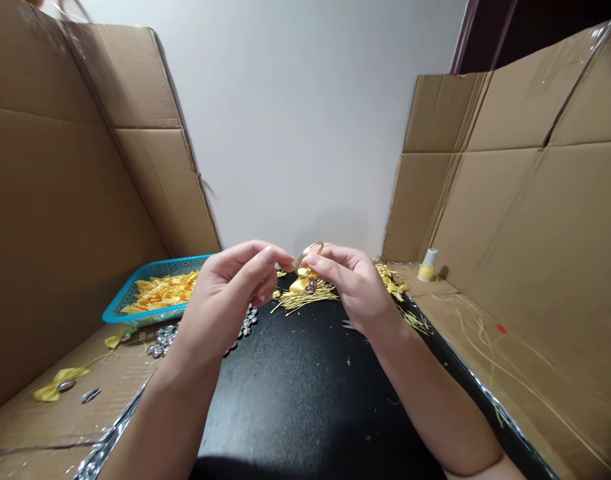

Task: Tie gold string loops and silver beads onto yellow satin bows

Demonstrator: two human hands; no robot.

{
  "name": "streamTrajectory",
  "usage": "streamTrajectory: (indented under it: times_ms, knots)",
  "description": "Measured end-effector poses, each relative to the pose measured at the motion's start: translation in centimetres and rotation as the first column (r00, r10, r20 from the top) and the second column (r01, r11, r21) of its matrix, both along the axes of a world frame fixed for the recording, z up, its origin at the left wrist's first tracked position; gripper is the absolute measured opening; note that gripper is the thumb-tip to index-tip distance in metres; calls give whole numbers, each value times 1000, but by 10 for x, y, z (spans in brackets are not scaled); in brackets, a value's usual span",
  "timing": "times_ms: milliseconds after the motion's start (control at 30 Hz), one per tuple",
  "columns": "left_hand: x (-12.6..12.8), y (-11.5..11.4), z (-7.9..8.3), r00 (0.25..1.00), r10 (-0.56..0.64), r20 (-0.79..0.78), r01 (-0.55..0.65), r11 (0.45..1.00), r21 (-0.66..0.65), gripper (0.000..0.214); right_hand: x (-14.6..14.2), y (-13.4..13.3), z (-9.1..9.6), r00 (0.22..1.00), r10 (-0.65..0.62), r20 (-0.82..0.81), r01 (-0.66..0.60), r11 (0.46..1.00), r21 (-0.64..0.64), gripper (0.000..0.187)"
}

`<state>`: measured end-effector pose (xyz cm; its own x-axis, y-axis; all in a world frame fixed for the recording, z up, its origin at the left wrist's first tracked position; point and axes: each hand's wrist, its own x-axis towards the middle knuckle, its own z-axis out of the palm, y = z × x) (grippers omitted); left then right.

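Note:
My right hand [352, 277] pinches a gold ring [309, 257] between thumb and fingers, above the black table. A small yellow bow [301, 285] with a shiny round silver piece hangs just under the ring. To the left of it, my left hand [240, 277] is closed, its fingertips right beside the ring's edge. Whatever lies between those left fingers is too small or hidden to name. Beneath both hands, a bundle of gold cords [308, 298] lies on the black table [285, 393].
A blue basket [116, 310] of yellow bows stands at left, with silver pieces [161, 340] near it. A loose bow [60, 385] lies on the cardboard. Scissors [349, 325] lie by my right wrist. A thread spool [427, 265] stands at right. Cardboard walls [530, 220] rise on both sides.

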<state>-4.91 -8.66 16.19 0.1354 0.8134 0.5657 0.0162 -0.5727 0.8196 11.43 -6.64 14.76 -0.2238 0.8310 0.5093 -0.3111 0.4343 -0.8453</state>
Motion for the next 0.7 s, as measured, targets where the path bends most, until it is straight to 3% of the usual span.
streamTrajectory:
  times_ms: [200, 367, 533, 700]
  knots:
    - [0, -2, 1, 991, 36, -131, -35, 999, 12, 19, 2, 8, -2, 987, 153, 48, -158, 981, 113, 24]
    - [0, -4, 1, 986, -61, -158, 51, 996, -69, 16, 7, 18, -7, 966, 229, 118, -253, 932, 258, 24]
    - [2, -3, 3, 958, -248, -145, 217, 956, -198, 21, 12, 27, -10, 954, 263, 145, -293, 919, 265, 28]
    - [4, -2, 2, 966, -249, -73, 238, 961, -139, 19, 14, 29, -13, 921, 363, 140, -389, 874, 291, 18]
